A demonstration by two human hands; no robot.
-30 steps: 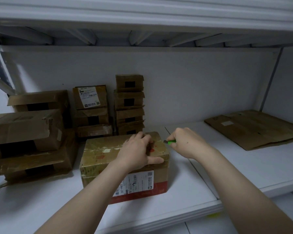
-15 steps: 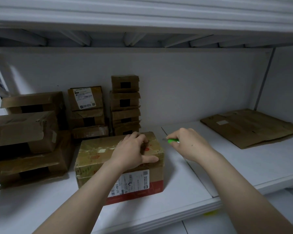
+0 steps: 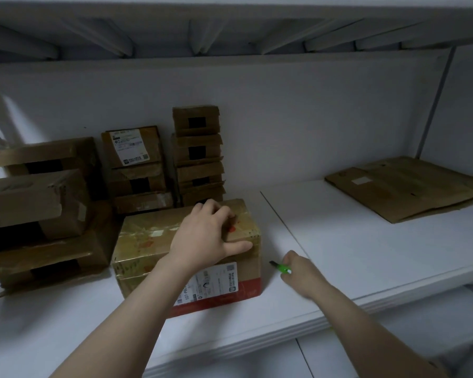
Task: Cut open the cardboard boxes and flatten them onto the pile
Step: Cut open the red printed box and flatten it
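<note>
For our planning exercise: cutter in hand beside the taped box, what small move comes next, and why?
Probably raise the green cutter to the taped box top: the right hand holds it low beside the box; the left hand rests on top.

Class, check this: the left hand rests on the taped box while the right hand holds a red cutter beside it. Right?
Wrong colour: the head view shows the cutter is green, not red. The left hand does rest on the taped box, and the right hand holds the cutter beside it.
</note>
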